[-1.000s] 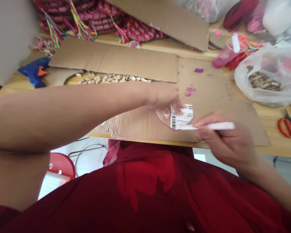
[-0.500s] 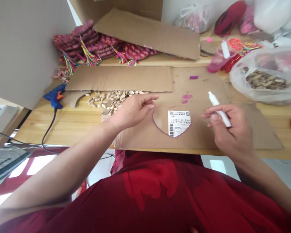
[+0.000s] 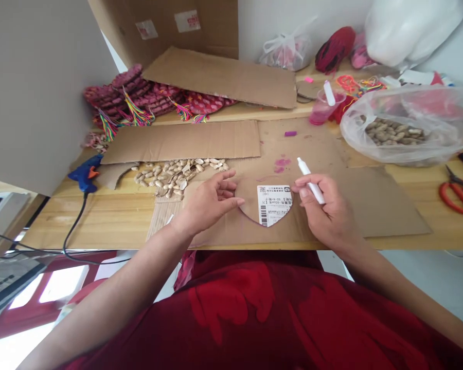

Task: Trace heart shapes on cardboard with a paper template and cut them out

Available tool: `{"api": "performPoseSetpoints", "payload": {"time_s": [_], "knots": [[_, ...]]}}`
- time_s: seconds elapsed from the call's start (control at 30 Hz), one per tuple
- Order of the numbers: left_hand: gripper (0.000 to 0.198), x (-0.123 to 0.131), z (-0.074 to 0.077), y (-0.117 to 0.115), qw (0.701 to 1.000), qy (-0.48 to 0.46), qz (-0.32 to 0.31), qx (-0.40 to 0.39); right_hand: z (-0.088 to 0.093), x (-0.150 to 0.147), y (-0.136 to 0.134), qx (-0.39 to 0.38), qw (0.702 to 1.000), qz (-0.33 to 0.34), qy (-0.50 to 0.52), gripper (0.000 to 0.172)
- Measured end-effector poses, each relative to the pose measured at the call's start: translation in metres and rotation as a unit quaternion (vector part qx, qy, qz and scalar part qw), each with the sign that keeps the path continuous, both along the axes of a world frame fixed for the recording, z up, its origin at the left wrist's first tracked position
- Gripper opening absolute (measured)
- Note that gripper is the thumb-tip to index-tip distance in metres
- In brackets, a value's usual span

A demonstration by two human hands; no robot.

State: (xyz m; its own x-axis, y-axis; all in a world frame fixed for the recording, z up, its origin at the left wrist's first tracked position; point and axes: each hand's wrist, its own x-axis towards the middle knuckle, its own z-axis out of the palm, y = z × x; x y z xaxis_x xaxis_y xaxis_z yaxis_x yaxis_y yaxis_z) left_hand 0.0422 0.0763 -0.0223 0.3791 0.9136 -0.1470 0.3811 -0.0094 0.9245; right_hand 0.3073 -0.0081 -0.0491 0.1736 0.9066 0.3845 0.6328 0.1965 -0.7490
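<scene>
A heart-shaped cardboard piece (image 3: 247, 205) with a white printed label (image 3: 273, 205) lies on a larger cardboard sheet (image 3: 224, 234). My left hand (image 3: 212, 203) is at its left edge, thumb and fingers apart, holding nothing. On the other side, my right hand (image 3: 326, 208) grips a white marker pen (image 3: 309, 180), its tip pointing up and away from the cardboard; some fingers come close to the heart's right edge. A purple pen cap (image 3: 290, 133) lies farther back, near pink stains (image 3: 282, 163) on the sheet.
Peanut shells (image 3: 173, 174) are heaped beside a cardboard strip (image 3: 189, 141). At left lies a blue glue gun (image 3: 85, 173) with its cable. A plastic bag of peanuts (image 3: 393, 131), a pink cup (image 3: 320, 110) and red-handled scissors (image 3: 457, 195) are on the right. Tasselled pink pieces (image 3: 139, 103) are stacked behind.
The view has shifted to the right. My right hand with the marker has come nearer to the heart's right edge. My left hand has drawn back to its left side, fingers spreading.
</scene>
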Motion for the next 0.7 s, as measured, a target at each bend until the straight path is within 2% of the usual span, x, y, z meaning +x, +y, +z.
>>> {"api": "performPoseSetpoints", "payload": {"time_s": [0.13, 0.23, 0.3, 0.37, 0.47, 0.53, 0.6, 0.7], "knots": [[0.069, 0.014, 0.007, -0.003, 0.999, -0.039, 0.018, 0.003, -0.003, 0.005, -0.005, 0.005, 0.999, -0.029, 0.044, 0.021], [0.064, 0.032, 0.014, 0.001, 0.997, -0.072, 0.010, 0.028, 0.002, 0.011, -0.010, 0.004, 0.997, -0.043, 0.069, 0.020], [0.061, 0.044, 0.020, 0.007, 0.994, -0.094, -0.016, 0.045, 0.009, 0.016, -0.012, 0.008, 0.998, -0.053, 0.034, 0.021], [0.059, 0.056, 0.029, 0.013, 0.990, -0.114, -0.049, 0.063, 0.020, 0.020, -0.011, 0.041, 0.996, -0.060, -0.042, 0.026], [0.056, 0.071, 0.043, 0.015, 0.982, -0.130, -0.112, 0.080, 0.037, 0.026, -0.006, 0.090, 0.985, -0.024, -0.147, 0.037], [0.055, 0.078, 0.050, 0.010, 0.976, -0.132, -0.153, 0.081, 0.044, 0.030, -0.002, 0.078, 0.982, 0.001, -0.170, 0.040], [0.050, 0.079, 0.053, 0.004, 0.972, -0.132, -0.173, 0.086, 0.048, 0.037, -0.001, 0.039, 0.985, -0.008, -0.168, 0.032], [0.040, 0.057, 0.052, 0.001, 0.976, -0.106, -0.140, 0.127, 0.044, 0.061, -0.005, -0.041, 0.984, -0.049, -0.164, 0.025]]}}
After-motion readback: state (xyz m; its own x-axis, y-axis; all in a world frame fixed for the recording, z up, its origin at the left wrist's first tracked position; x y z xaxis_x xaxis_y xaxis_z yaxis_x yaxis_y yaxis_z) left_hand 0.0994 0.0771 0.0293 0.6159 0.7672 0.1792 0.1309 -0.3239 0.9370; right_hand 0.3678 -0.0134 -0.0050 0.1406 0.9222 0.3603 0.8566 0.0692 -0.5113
